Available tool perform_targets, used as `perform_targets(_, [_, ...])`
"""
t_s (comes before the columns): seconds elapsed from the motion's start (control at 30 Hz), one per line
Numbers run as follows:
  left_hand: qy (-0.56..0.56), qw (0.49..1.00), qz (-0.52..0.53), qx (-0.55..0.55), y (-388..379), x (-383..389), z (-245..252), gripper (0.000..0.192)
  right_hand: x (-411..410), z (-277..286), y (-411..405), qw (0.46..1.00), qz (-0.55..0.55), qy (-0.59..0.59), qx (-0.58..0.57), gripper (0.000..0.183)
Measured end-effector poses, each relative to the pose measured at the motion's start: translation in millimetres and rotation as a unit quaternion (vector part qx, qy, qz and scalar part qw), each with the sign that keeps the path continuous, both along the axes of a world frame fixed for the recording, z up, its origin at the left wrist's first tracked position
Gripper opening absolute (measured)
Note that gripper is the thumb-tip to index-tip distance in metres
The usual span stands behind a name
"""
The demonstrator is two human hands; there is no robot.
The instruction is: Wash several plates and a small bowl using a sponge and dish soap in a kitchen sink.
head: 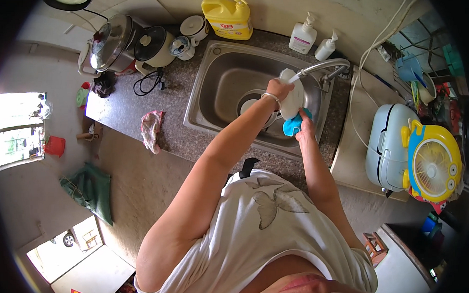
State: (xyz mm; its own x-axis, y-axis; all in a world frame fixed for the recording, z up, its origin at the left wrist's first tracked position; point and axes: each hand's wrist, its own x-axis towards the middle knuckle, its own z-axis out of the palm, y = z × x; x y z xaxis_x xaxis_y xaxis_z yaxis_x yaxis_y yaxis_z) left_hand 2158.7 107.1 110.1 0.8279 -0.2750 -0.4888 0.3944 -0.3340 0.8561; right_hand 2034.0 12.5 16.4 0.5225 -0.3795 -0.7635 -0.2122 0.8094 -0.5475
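Observation:
My left hand (281,90) grips the edge of a white plate (291,100), which is tilted under the mouth of the curved metal faucet (324,62). Water appears to splash at the plate's upper end. In my right hand (306,125) is a bright blue cloth (292,125), close against the plate's lower end. Both hands are above a stainless steel sink (222,75). Down in the basin, partly hidden by my left forearm, sits a round white dish (249,104).
Behind the sink stand a yellow jug with a pump (228,20) and two white pump bottles (303,35) (326,47). Pots (151,44) and a crumpled cloth (151,130) are on the left counter. To the right are a pale blue case (385,149) and a yellow fan (432,163).

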Motion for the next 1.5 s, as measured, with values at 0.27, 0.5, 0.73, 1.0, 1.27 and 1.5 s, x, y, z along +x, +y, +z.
perform_targets(0.27, [0.051, 0.996, 0.015, -0.068, 34.4, -8.9, -8.4, 0.038, -17.9, 2.3, 12.4, 0.996, 0.069, 0.012, -0.048, 0.032])
perform_targets(0.5, [0.078, 0.991, 0.062, -0.085, 80.6, -16.2, 2.5, 0.036, -47.8, -39.3, -0.5, 0.994, 0.098, -0.026, -0.035, 0.019])
perform_targets(0.73, [-0.165, 0.984, 0.018, 0.062, 157.0, -41.5, 46.3, 0.030, -59.8, -25.6, -1.0, 0.985, 0.148, -0.001, -0.084, 0.033])
perform_targets(1.0, [-0.340, 0.883, 0.080, 0.313, 270.7, -92.2, 39.5, 0.024, -60.1, -12.1, -0.7, 0.980, 0.187, 0.018, -0.072, 0.033])
perform_targets(1.27, [-0.302, 0.808, 0.111, 0.493, 367.4, -137.9, -11.4, 0.022, -58.5, -22.8, -4.4, 0.973, 0.209, 0.010, -0.094, 0.028])
perform_targets(1.5, [-0.286, 0.762, 0.039, 0.580, 415.0, -95.0, -35.0, 0.019, -57.6, -18.3, -3.4, 0.972, 0.205, 0.026, -0.107, 0.028])
